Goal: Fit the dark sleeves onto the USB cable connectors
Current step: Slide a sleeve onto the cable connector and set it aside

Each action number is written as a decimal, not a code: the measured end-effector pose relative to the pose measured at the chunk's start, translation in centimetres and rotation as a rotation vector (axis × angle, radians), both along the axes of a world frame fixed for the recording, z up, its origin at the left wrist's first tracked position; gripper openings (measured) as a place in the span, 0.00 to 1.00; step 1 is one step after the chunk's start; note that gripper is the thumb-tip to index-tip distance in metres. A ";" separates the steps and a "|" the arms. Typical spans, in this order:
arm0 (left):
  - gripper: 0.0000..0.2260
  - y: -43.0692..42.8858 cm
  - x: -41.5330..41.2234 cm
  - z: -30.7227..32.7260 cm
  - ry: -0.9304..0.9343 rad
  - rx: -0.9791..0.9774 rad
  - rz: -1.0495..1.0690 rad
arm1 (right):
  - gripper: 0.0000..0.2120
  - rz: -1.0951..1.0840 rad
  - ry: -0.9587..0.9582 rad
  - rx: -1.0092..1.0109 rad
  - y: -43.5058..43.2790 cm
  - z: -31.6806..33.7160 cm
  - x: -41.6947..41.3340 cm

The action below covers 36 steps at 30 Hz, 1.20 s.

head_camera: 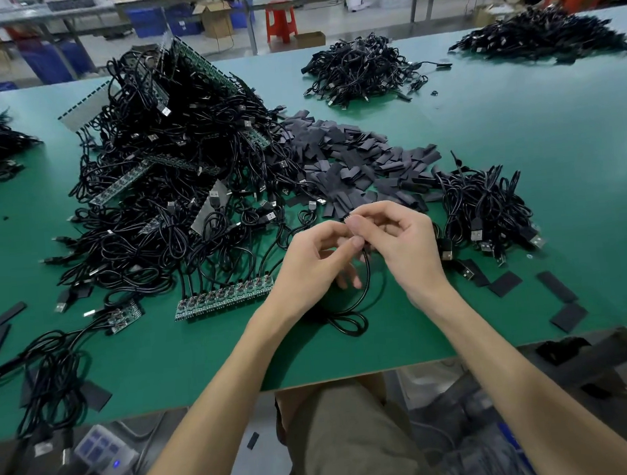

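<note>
You have bright, even light from overhead; the green table (519, 144) takes only soft, faint shadows. The black cable heap (174, 154) merges into one dark mass with little detail. Your wide lens bows the table's edges, and the corners and far background look smeared

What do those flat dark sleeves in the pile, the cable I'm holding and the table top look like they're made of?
Dark sleeves: thin matte plastic tubing, possibly heat-shrink; they lie flattened and dull, without glare. Cable: glossy black plastic or rubber jacket; highlights run along its loop. Table top: smooth green mat, maybe vinyl or rubber; soft even sheen.
</note>
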<state>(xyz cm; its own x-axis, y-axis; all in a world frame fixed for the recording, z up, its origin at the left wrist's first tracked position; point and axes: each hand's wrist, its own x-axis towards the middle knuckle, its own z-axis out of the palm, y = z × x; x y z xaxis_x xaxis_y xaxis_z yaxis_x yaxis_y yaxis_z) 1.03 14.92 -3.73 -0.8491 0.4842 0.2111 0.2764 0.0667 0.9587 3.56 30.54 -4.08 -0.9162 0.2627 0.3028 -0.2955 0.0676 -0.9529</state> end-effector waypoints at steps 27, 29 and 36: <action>0.10 0.6 -2.6 0.0 -0.022 -0.164 0.104 | 0.19 -0.342 -0.156 0.382 0.0 -0.2 0.0; 0.10 0.8 -2.5 0.2 -0.036 -0.171 0.124 | 0.20 -0.327 -0.138 0.343 0.0 0.0 0.0; 0.18 0.7 -1.9 1.1 -0.186 -0.041 0.069 | 0.21 -0.198 -0.002 0.300 -0.5 0.0 0.1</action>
<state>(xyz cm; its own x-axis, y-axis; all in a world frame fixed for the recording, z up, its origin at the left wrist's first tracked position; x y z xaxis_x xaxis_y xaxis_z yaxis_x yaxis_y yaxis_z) -0.85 15.62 -2.65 -0.9032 0.4282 0.0285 0.0878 0.1192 0.9890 3.68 30.09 -4.06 -0.8568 0.3352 0.3920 -0.2473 0.4000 -0.8825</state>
